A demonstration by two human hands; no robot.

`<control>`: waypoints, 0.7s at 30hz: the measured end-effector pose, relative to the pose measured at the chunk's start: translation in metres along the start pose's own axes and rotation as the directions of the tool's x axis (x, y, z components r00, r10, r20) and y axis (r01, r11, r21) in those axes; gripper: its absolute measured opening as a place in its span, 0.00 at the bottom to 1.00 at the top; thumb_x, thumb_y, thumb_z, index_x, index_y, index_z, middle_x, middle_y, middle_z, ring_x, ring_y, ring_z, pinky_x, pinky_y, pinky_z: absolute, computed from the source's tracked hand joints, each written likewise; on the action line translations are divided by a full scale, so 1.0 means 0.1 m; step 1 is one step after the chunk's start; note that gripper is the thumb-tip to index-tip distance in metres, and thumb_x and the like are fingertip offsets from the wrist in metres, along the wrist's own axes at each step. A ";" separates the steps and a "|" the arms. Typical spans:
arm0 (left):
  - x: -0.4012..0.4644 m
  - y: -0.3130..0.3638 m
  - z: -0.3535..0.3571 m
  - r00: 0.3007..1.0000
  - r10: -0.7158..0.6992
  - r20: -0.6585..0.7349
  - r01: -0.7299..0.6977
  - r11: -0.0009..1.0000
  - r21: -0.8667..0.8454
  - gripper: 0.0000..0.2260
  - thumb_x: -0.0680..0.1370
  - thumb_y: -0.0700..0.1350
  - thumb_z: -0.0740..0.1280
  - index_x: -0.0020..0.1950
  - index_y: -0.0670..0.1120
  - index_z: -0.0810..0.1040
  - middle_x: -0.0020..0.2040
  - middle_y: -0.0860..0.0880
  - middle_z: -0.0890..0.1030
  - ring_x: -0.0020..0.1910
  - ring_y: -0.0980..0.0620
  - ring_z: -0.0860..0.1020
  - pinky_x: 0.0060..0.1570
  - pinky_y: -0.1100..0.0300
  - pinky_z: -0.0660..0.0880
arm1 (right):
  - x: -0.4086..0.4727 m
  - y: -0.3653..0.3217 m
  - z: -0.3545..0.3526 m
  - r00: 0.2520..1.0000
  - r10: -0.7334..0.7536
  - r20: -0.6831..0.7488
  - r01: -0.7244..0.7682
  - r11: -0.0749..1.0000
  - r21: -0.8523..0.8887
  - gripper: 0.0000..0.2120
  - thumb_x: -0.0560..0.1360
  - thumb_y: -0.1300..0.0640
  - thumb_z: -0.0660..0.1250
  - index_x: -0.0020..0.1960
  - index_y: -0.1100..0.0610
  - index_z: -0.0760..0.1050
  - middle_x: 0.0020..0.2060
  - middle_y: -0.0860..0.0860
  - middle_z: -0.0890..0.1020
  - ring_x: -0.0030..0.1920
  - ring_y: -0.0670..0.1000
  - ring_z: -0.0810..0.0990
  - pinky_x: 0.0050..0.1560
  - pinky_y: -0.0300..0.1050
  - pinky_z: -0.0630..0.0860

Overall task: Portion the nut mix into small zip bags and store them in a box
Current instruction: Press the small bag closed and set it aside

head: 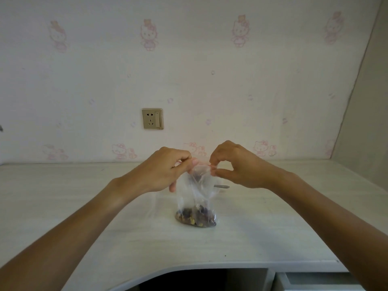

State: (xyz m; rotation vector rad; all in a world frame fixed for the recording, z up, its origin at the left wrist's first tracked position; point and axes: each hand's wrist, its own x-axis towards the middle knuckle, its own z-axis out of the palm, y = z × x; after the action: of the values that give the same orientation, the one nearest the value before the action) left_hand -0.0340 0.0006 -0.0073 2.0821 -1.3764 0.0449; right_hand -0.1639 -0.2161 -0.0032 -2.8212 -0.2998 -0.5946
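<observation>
A small clear zip bag (pixel 195 196) stands upright on the pale table (pixel 84 206), with nut mix (pixel 196 218) settled in its bottom. Its top edge has a thin red zip line. My left hand (pixel 165 171) pinches the left end of that top edge. My right hand (pixel 233 164) pinches the right end between thumb and fingertips. Both hands hold the bag's mouth up above the table.
A grey handle, perhaps of a spoon (pixel 221 186), pokes out behind the bag on the right. A wall socket (pixel 152 118) sits on the patterned wall behind. The table's front edge curves inward near me, with a drawer (pixel 315 280) at lower right.
</observation>
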 end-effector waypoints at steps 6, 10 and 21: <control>0.00 0.11 0.09 0.999 -0.005 -0.041 0.002 0.998 -0.056 0.09 0.77 0.64 0.71 0.49 0.61 0.79 0.51 0.64 0.82 0.22 0.49 0.80 0.27 0.58 0.79 | 0.05 -0.01 0.00 0.998 0.045 -0.051 -0.041 0.995 0.092 0.05 0.80 0.56 0.71 0.55 0.54 0.82 0.44 0.45 0.85 0.44 0.42 0.81 0.46 0.35 0.76; 0.04 0.22 0.20 0.990 0.035 -0.135 -0.039 0.999 -0.027 0.02 0.80 0.55 0.71 0.49 0.61 0.80 0.47 0.59 0.82 0.22 0.51 0.80 0.29 0.54 0.80 | 0.06 -0.04 -0.02 0.999 0.034 -0.034 -0.030 0.994 0.106 0.04 0.81 0.56 0.70 0.52 0.56 0.82 0.44 0.46 0.85 0.43 0.39 0.81 0.43 0.30 0.73; 0.09 0.22 0.15 0.998 -0.007 -0.054 0.015 0.987 0.159 0.19 0.83 0.56 0.66 0.38 0.46 0.79 0.39 0.51 0.83 0.28 0.56 0.82 0.40 0.50 0.80 | 0.10 -0.06 -0.05 0.993 0.096 0.073 -0.104 0.987 0.123 0.15 0.85 0.57 0.59 0.48 0.66 0.78 0.45 0.55 0.82 0.45 0.51 0.80 0.43 0.39 0.75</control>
State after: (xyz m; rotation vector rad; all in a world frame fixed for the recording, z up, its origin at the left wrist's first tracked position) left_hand -0.0530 -0.0195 -0.0053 2.2024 -1.3678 0.2112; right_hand -0.1584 -0.2100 0.0063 -2.7183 -0.1989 -0.4447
